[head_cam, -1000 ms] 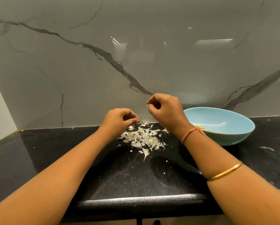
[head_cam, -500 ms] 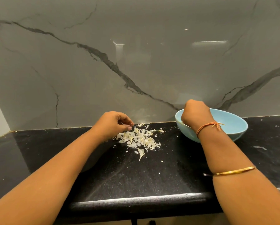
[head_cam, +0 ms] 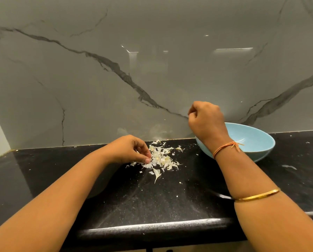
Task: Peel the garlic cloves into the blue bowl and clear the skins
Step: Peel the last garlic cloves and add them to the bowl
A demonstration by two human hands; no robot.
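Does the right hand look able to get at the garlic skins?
Probably yes: the right hand is raised by the blue bowl, bare countertop lies between it and the garlic skins, and the left hand touches only their left edge.

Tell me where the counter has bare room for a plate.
Free: counter left of the left forearm, and between both forearms, this side of the skin pile. Crowded: the pile at the left hand, and the blue bowl.
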